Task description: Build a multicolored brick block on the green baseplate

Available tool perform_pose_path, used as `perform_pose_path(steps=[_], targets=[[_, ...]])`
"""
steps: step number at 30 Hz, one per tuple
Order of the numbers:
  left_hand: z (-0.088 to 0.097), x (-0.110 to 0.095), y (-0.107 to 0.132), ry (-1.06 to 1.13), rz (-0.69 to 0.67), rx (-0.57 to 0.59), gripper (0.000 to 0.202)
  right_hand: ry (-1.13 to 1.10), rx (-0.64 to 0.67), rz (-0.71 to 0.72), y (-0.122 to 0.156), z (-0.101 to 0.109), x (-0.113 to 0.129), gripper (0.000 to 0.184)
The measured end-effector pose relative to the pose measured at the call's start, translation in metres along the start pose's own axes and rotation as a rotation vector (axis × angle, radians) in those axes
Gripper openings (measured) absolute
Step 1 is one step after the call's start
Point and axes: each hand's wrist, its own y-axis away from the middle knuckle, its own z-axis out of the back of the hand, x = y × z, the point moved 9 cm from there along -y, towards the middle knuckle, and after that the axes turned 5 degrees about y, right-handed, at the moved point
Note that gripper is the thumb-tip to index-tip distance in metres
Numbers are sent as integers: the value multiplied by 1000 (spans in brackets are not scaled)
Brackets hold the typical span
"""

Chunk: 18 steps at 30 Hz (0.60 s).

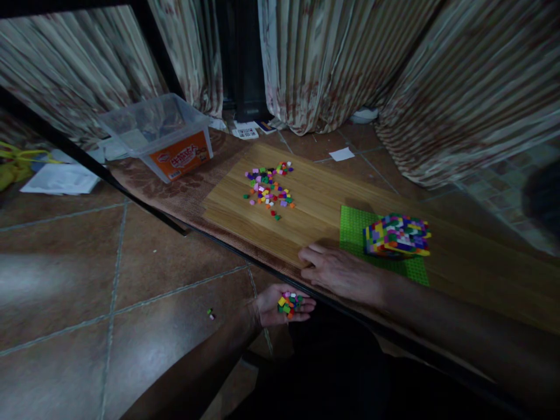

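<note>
My left hand (280,304) is palm up just below the table's near edge, cradling a small heap of colourful toy bricks (289,304). At the near edge of the wooden board (315,175), my right hand (335,269) lies palm down with its fingers curled under; whatever they hold, if anything, is hidden. Beyond it a block structure of mixed colours (397,234) stands on a green studded baseplate (352,224), partly behind my right forearm. Loose toy bricks (269,189) are scattered across the board, to the left of the structure.
A clear plastic tub (161,131) with an orange label stands on the brown cloth (144,181) at the table's left end. A dark metal bar (74,140) slants across the left. A few bricks (210,314) lie on the tiled floor. Striped curtains (324,64) hang behind.
</note>
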Motion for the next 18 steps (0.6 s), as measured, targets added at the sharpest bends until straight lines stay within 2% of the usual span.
perform_pose_path(steps=[4,12,18], targets=[[1,0,-1,-2,-4,5,29,25,61,-27,-1,-3,3,15],[1,2,1,5,-9,17,28,20,81,-50,-4,0,7,12],[2,5,3,-14,-4,3,25,150,50,-168,-6,-5,11,12]])
